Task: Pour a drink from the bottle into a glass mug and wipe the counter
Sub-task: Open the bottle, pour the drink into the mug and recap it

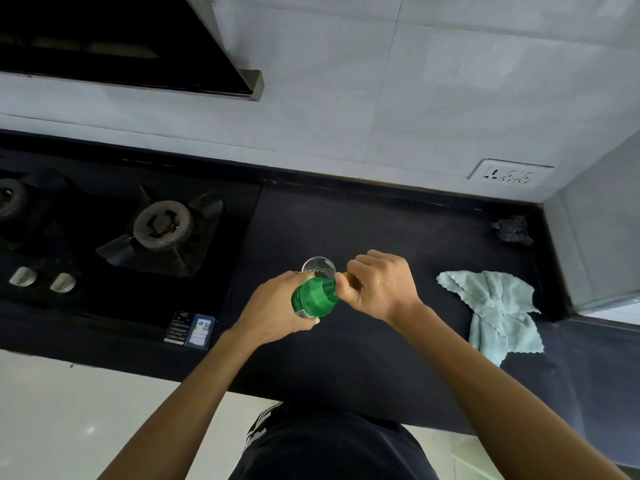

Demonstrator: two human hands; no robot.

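Head view: the left hand's fingers (294,278) are curled round the body of the green plastic bottle (313,296), with the thumb pressed against its near side. The left hand (273,306) holds the bottle tilted above the counter (363,341), its neck end pointing toward the right hand (384,285). The right hand's fingers (346,289) are curled and pinch the yellow cap (350,278) at the neck end of the bottle. Whether the cap is seated on the neck cannot be told, as the fingers cover most of it.

The glass mug (318,264) stands upright on the counter just behind the bottle, between the two hands; only its rim and upper wall show. Its handle cannot be seen.

A light blue cloth (491,306) lies crumpled on the counter to the right, well apart from the hands. A dark scouring pad (512,230) sits in the far right corner of the counter. A wall socket (510,174) is mounted on the tiled wall above it.

A gas hob (104,306) is set into the counter to the left, with a burner (162,223), two knobs (63,282) and a label sticker (190,329) at its near right corner. A range hood (138,46) hangs above the hob.
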